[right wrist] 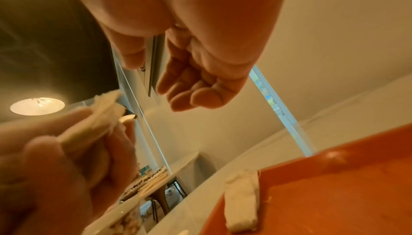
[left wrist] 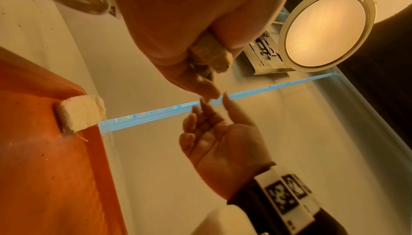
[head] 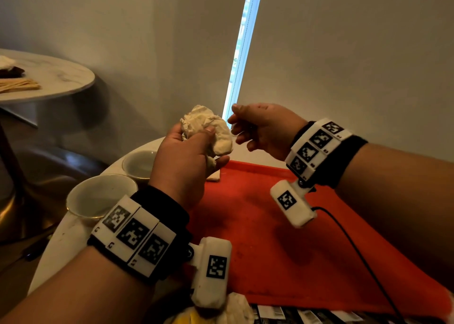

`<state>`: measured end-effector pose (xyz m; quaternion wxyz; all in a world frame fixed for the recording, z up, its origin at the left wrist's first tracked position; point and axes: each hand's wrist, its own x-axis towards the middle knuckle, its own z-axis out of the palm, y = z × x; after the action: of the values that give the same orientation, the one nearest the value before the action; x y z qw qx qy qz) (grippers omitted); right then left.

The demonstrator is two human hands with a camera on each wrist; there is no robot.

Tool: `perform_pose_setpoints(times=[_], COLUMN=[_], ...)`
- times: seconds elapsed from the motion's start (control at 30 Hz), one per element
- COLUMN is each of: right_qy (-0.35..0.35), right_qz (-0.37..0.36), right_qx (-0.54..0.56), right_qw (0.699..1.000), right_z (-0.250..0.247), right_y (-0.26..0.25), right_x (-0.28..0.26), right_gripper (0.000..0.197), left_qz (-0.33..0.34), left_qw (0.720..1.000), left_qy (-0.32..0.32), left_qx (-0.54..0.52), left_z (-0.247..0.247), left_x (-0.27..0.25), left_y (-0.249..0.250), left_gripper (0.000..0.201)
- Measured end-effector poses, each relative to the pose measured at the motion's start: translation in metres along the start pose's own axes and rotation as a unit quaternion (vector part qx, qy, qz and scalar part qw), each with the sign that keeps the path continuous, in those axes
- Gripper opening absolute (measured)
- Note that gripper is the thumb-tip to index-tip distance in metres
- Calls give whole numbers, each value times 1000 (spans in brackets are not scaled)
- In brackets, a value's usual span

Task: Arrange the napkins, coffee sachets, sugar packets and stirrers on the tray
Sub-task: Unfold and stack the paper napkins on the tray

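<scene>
My left hand [head: 189, 149] grips a crumpled cream napkin [head: 216, 132] above the far left corner of the red tray [head: 270, 225]. In the left wrist view the napkin [left wrist: 209, 53] bulges out between the curled fingers. My right hand [head: 248, 127] hovers just right of the napkin, fingers loosely bent and empty, palm showing in the left wrist view [left wrist: 223, 147]. A folded napkin [head: 214, 176] lies at the tray's far left corner, also seen as a rolled pad [right wrist: 242, 200]. Dark sachets [head: 307, 315] lie at the near edge below the tray.
Two white cups [head: 98, 196] [head: 140, 163] stand on the round marble table [head: 66, 237] left of the tray. Another round table [head: 59, 78] at the far left carries wooden stirrers [head: 19, 85]. A black cable [head: 356, 250] trails over the tray from my right wrist.
</scene>
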<state>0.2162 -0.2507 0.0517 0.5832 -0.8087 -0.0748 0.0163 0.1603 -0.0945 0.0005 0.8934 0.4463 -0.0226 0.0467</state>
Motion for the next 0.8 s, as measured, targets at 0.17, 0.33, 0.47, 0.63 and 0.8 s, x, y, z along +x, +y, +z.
perform_pose_setpoints(times=[0.17,0.33,0.47,0.63,0.8], right_qy=[-91,-89,-82,-76,-83], right_qz=[-16,-18,-17,-11,-8], right_qx=[-3,-26,-8,6,27], right_qw=[996,996,996,997,996], right_z=[0,7,6,5,5], right_y=[-8,-9,-6,-2,-3], right_x=[-11,-13,-10,-9,-9], right_gripper=[20,16,18,12,8], left_qz=[-8,-8,-5,0,4], left_qw=[999,999,999,1000,999], left_qy=[-15,-11,-6,-10,-13], left_qx=[28,45,33,28,33], left_z=[-2,-3,-4,-5,-6], left_x=[0,0,1,2,3], left_y=[-1,-2,-2,-1,-3], left_gripper=[19,22,21,16,20])
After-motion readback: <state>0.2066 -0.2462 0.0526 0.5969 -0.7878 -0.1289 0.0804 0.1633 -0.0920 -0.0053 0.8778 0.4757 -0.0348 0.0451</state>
